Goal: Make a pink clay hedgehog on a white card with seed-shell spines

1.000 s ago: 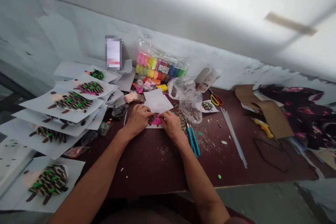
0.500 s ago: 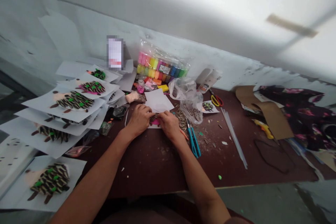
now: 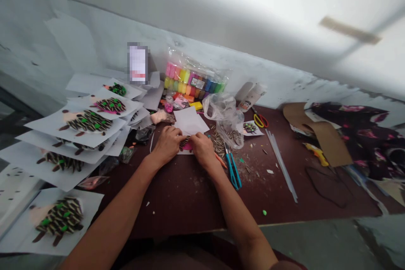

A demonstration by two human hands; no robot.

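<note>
A sheet of white paper (image 3: pixel 190 120) lies on the dark red table, and a pink piece studded with striped seeds (image 3: pixel 186 145) sits on its near part. My left hand (image 3: pixel 169 143) rests at the left of that piece, fingers bent together at its upper edge. From the right, my right hand (image 3: pixel 202 147) touches the piece with its fingertips pinched close. Whatever is between the fingers of either hand is too small to make out. Loose striped seeds (image 3: pixel 218 143) lie to the right of my right hand, partly under a clear plastic bag (image 3: pixel 229 124).
Papers with seed-covered hedgehogs (image 3: pixel 90 122) are stacked at left. Behind stands a pack of coloured clay (image 3: pixel 193 84). Rightward lie a teal-handled tool (image 3: pixel 233 173), scissors (image 3: pixel 261 121), clear sticks (image 3: pixel 281 164), a yellow glue gun (image 3: pixel 317 154) and cardboard (image 3: pixel 330 143).
My right hand has shifted very slightly to the left over the pink piece. My left hand keeps its place, and the view has moved a little.
</note>
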